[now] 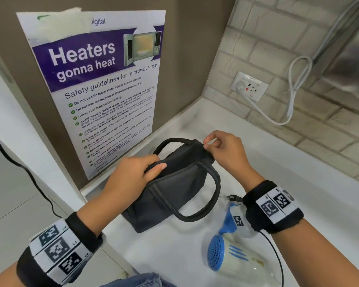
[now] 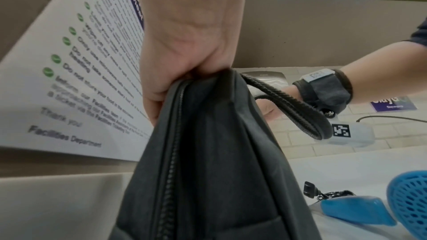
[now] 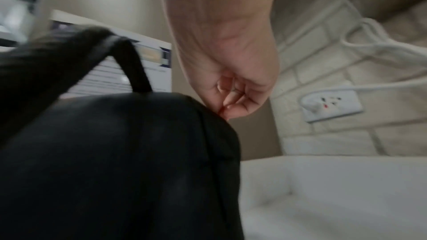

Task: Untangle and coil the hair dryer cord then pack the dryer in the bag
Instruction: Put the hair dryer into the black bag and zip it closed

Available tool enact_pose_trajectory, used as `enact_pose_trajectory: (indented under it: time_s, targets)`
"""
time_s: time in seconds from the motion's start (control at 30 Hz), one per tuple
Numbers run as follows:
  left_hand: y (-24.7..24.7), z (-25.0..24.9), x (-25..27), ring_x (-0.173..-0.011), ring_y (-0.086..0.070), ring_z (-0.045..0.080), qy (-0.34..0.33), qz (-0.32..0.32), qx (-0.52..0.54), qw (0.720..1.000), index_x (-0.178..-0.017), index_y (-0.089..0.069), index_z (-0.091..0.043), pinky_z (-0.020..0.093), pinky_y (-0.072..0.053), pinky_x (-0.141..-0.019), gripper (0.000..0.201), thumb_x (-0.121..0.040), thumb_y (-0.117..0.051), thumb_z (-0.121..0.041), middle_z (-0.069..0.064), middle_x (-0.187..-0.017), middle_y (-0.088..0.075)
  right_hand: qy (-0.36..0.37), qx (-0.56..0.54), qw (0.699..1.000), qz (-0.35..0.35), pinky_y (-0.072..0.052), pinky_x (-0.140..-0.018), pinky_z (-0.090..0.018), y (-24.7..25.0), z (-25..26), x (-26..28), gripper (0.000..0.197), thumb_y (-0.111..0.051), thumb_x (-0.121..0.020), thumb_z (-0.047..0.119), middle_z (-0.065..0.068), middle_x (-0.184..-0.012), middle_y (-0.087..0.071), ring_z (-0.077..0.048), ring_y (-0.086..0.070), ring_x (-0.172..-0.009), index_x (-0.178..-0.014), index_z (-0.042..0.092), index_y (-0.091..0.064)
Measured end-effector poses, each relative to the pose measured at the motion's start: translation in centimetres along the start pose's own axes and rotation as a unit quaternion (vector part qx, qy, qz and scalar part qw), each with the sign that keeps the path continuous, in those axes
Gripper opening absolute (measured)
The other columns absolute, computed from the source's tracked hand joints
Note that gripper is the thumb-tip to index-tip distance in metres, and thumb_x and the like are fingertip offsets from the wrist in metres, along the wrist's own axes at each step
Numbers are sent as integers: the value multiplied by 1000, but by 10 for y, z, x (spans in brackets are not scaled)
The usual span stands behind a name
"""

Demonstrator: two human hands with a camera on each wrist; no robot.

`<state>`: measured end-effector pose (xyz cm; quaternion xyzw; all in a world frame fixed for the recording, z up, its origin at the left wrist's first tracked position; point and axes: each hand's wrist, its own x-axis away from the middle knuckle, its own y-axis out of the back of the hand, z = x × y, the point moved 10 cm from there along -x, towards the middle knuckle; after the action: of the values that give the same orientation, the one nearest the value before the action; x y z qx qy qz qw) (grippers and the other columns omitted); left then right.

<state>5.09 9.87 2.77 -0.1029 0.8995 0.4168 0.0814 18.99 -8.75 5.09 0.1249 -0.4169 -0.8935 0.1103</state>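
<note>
A dark grey zipped bag [image 1: 170,189] [image 2: 208,171] [image 3: 115,161] with two black handles stands on the white counter [image 1: 298,172]. My left hand [image 1: 137,172] [image 2: 184,57] grips its top edge at the near end. My right hand [image 1: 220,146] [image 3: 233,98] pinches something small at the bag's far top corner, probably the zip pull; the pull itself is hidden. The white and blue hair dryer [image 1: 232,251] [image 2: 404,198] lies on the counter to the right of the bag, below my right wrist. Its thin black cord [image 1: 278,255] trails beside it, and its plug [image 1: 232,197] lies near the folded handle.
A large microwave safety poster [image 1: 104,85] hangs on the brown wall right behind the bag. A wall socket [image 1: 249,85] with a white cable [image 1: 292,94] plugged in sits on the tiled wall at the back right. A black cable [image 1: 19,162] runs down at the left.
</note>
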Motion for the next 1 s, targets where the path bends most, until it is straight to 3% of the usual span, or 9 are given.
enact_pose_trajectory:
  time_s: [0.2, 0.3, 0.4, 0.5, 0.67, 0.77, 0.83, 0.9, 1.0]
  targets:
    - [4, -4, -5, -58, -57, 17, 11, -60, 20, 998, -85, -63, -20, 35, -48, -58, 29, -93, -47, -43, 2, -60, -61, 45, 41, 998, 14, -48, -68, -23, -11, 38, 20, 15, -59, -85, 11, 9, -63, -62, -9, -60, -64, -83, 23, -69]
    - [12, -3, -8, -50, -51, 19, 17, -89, 12, 996, -76, -60, -16, 36, -44, -52, 32, -93, -49, -41, 5, -52, -54, 35, -22, 999, 12, -53, -70, -27, -2, 45, 22, 15, -63, -82, 12, 8, -64, -65, -9, -62, -63, -77, 25, -69]
    - [9, -12, -11, -50, -51, 19, 6, -73, -1, 997, -72, -58, -14, 36, -43, -52, 35, -93, -49, -40, 5, -50, -52, 33, -70, 997, 23, -55, -71, -30, 0, 56, 26, 14, -67, -79, 12, 3, -64, -69, -9, -62, -61, -73, 24, -68]
    - [3, -14, -20, -49, -46, 17, 7, -47, 5, 999, -66, -54, -13, 31, -37, -51, 36, -91, -52, -38, 1, -48, -46, 101, 15, 994, 34, -50, -67, -23, -11, 81, 43, 11, -64, -81, 14, 8, -68, -67, -4, -60, -62, -77, 25, -67]
    - [3, 2, -34, -55, -46, 16, 76, -10, 96, 992, -74, -64, -5, 23, -33, -52, 26, -89, -58, -25, 13, -59, -57, 205, -35, 978, -3, -53, -65, -31, -19, 113, 74, 8, -63, -82, 12, 9, -73, -65, -8, -61, -68, -80, 20, -63]
    - [-13, 12, -32, -57, -51, 13, 143, 47, 248, 957, -73, -64, -5, 21, -40, -58, 20, -89, -57, -16, 2, -58, -60, 281, -1, 960, -13, -49, -59, -31, -31, 130, 95, 12, -64, -80, 7, 8, -74, -63, -8, -56, -67, -79, 18, -61]
    - [-20, 16, -31, -51, -54, 6, 173, 70, 315, 930, -66, -61, -11, 18, -42, -56, 25, -90, -60, -17, -8, -49, -60, 303, -14, 953, -15, -45, -58, -22, -35, 134, 102, 14, -67, -78, 4, 9, -71, -61, -3, -49, -63, -76, 16, -60]
    - [-20, 17, -33, -38, -44, 1, 177, 71, 305, 933, -63, -57, -14, 17, -35, -47, 28, -90, -61, -21, -11, -39, -51, 323, -18, 946, -18, -41, -56, -19, -40, 139, 110, 17, -70, -76, 3, 10, -69, -60, -3, -46, -61, -73, 16, -59]
    - [-12, 13, -42, -35, -31, 3, 157, 44, 229, 960, -63, -53, -17, 20, -26, -43, 29, -90, -59, -26, -11, -36, -40, 392, 10, 920, 7, -40, -54, -26, -59, 157, 135, 19, -63, -71, -3, 4, -64, -58, -14, -50, -58, -71, 16, -58]
